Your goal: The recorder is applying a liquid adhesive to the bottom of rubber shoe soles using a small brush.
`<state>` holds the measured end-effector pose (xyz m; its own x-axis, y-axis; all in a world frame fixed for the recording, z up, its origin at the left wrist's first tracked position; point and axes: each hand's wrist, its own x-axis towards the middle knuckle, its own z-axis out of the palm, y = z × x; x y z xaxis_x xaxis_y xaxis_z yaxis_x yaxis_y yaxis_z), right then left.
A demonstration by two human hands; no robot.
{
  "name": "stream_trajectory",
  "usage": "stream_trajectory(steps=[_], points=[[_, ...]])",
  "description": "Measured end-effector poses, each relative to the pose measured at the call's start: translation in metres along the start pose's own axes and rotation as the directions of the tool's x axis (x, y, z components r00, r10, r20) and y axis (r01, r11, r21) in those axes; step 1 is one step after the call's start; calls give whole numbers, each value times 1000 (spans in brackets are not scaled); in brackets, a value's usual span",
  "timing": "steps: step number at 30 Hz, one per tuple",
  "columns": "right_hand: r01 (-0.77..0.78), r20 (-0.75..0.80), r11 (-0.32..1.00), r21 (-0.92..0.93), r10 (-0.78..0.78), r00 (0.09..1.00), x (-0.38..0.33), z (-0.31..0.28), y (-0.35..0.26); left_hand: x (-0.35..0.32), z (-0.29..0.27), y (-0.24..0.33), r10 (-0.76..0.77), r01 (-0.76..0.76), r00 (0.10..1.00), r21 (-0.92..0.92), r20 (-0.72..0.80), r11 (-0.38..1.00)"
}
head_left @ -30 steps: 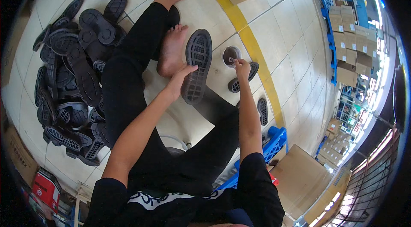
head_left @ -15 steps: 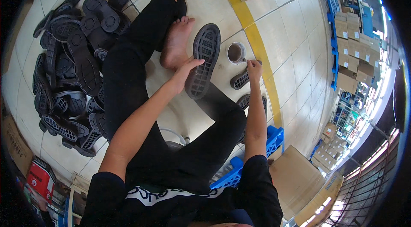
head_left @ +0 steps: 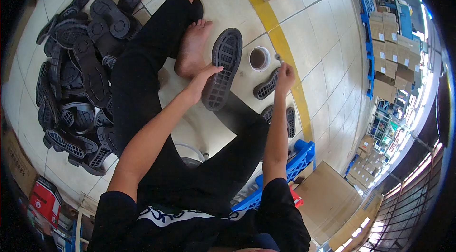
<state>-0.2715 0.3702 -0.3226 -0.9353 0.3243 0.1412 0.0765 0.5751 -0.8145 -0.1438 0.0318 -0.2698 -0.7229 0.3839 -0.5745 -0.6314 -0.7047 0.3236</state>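
My left hand [head_left: 202, 81] grips a dark shoe sole [head_left: 223, 71] by its left edge, the thumb resting on its grid of ribs and hollows. The sole is held up in front of my bent leg, with its ribbed face toward me. In my closed right hand [head_left: 285, 78] is a small brush [head_left: 279, 57], its tip pointing up and away from me. The brush tip is just right of a white cup [head_left: 266, 65] holding a brownish liquid. Below that hand and cup, another dark sole [head_left: 267, 85] lies on the tiles, partly covered by the hand.
A large heap of dark soles [head_left: 85, 76] lies on the floor to my left. More soles [head_left: 290, 122] lie by my right forearm. A yellow floor line [head_left: 285, 47] runs past the cup. Near my right elbow are a blue pallet [head_left: 302, 159] and a cardboard box [head_left: 327, 195].
My right hand has drawn the brush out of the cup's edge and moved it slightly right and toward me. My left hand still holds the sole in nearly the same place.
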Motion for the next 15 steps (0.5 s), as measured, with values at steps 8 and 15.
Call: stream_trajectory(steps=[8, 15], points=[[-185, -120, 865, -467, 145, 982, -25, 7, 49, 2, -2, -1, 9, -9, 1000, 2, -29, 1000], [-54, -68, 999, 5, 54, 996, -27, 9, 20, 4, -9, -8, -4, 3, 998, -15, -55, 1000]])
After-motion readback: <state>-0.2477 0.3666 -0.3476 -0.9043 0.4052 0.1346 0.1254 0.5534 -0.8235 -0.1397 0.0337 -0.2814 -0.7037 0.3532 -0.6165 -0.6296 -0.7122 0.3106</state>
